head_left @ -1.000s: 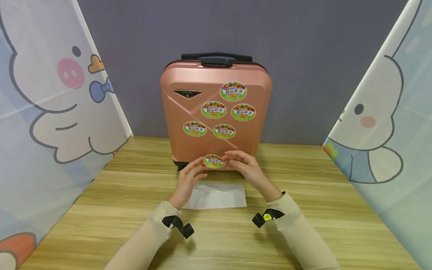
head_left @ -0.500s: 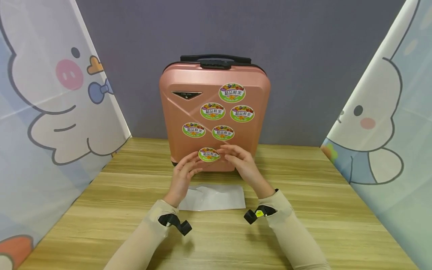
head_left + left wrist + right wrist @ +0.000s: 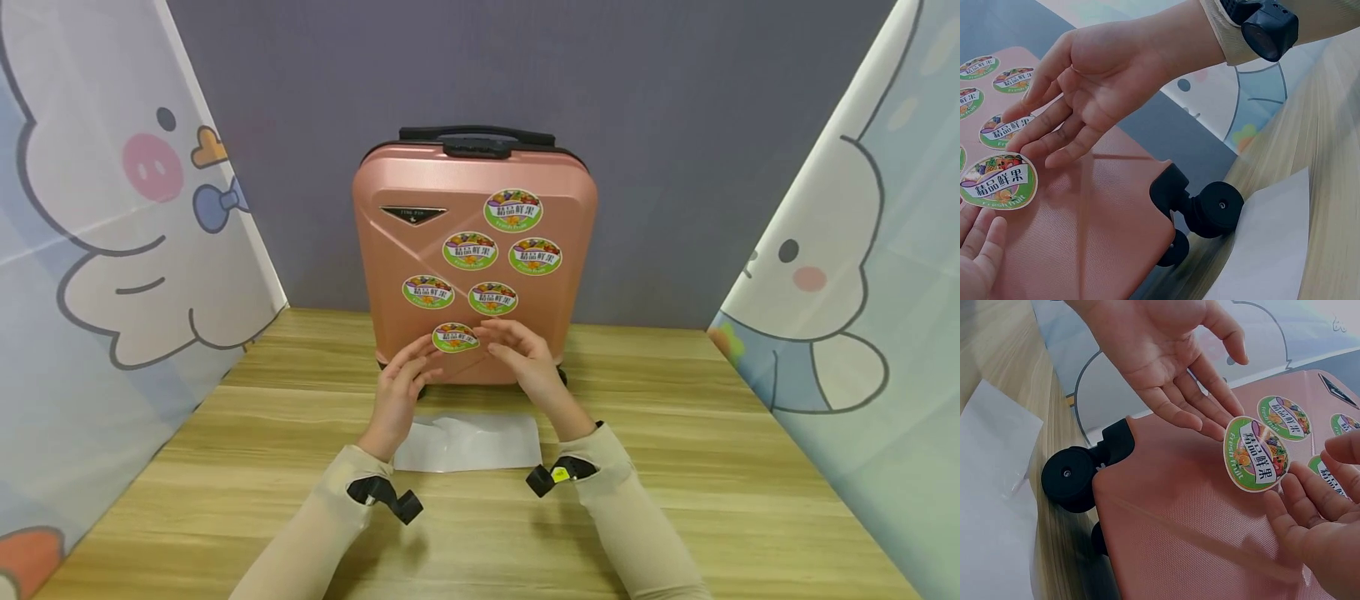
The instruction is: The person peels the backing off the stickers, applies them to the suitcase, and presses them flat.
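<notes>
Both hands carry one oval fruit sticker (image 3: 456,337) by its edges in front of the pink suitcase (image 3: 551,300). My left hand (image 3: 399,396) touches the sticker's left edge with its fingertips; its thumb stands apart. On the opposite edge are the fingertips of my right hand (image 3: 525,358), thumb also apart from the sticker. In the right wrist view the sticker (image 3: 1255,454) faces outward, close to the suitcase shell; whether it touches the shell I cannot tell. Several matching stickers, such as an upper sticker (image 3: 513,210), sit on the suitcase front.
A white backing sheet (image 3: 468,446) lies on the wooden table (image 3: 675,467) before the suitcase. The suitcase stands upright against a grey back wall (image 3: 645,167), on black wheels (image 3: 1067,478). Cartoon-printed panels (image 3: 97,317) flank the table.
Both hands have moved up and to the left with the sticker, from the suitcase's bottom edge to its lower front. The view has shifted slightly.
</notes>
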### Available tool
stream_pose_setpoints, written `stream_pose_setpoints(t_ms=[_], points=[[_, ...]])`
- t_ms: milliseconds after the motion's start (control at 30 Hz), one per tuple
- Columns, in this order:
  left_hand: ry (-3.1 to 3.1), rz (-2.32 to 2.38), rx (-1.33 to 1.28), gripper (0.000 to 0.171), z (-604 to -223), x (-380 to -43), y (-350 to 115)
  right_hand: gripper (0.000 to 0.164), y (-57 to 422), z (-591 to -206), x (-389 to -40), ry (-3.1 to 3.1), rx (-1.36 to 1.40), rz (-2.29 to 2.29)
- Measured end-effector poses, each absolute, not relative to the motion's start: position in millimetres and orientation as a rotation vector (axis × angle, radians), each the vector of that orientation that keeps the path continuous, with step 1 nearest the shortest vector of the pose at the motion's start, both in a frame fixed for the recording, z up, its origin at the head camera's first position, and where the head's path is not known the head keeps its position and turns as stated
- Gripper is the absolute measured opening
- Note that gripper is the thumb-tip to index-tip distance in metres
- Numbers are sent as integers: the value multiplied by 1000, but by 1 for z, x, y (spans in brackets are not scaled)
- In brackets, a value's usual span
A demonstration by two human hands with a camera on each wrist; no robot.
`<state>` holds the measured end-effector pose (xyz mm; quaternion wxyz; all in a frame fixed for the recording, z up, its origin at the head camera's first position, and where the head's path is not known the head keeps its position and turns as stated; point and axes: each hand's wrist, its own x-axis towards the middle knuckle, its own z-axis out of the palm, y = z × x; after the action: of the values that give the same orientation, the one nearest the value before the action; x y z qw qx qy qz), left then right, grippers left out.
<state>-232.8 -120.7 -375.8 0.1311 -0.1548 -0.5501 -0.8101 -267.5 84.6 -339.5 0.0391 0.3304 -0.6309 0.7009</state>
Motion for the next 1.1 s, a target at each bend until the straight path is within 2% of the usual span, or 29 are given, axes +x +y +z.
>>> stream_pose_setpoints(t_ms=[867, 1100], points=[[-1578, -2359, -491, 51, -380, -233, -120, 34, 69, -344, -268, -1990, 998, 1990], [-1572, -2378, -454, 51, -377, -235, -119, 39, 67, -346, -266, -1992, 951, 1879]])
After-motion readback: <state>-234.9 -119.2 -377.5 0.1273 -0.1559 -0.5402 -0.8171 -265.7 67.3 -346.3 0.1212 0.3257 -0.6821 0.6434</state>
